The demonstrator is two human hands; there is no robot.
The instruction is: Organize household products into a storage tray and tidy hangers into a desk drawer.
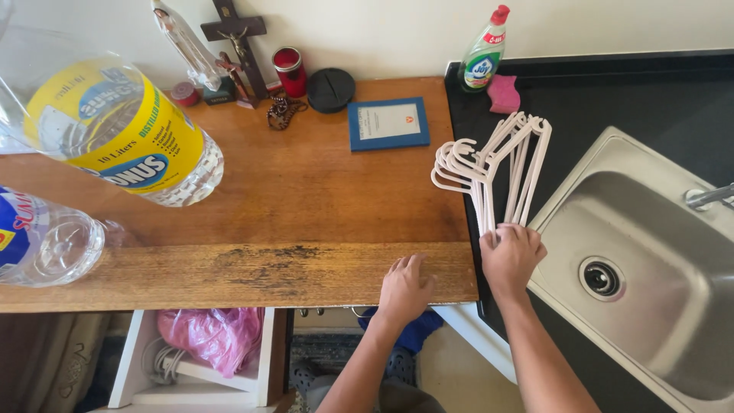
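Observation:
My right hand (511, 256) is closed on the near end of a bunch of several pale pink plastic hangers (489, 164) that lie across the seam between the wooden counter (306, 199) and the black countertop (612, 99), hooks pointing left. My left hand (404, 287) rests flat on the front edge of the wooden counter, fingers together, holding nothing.
A steel sink (642, 275) sits right of the hangers. Dish soap bottle (485, 52) and pink sponge (504, 93) stand behind them. A blue-framed card (388, 122), dark crucifix (235, 46), red candle (290, 71), and two large water bottles (115, 130) occupy the counter. An open drawer (199, 356) holds a pink bag.

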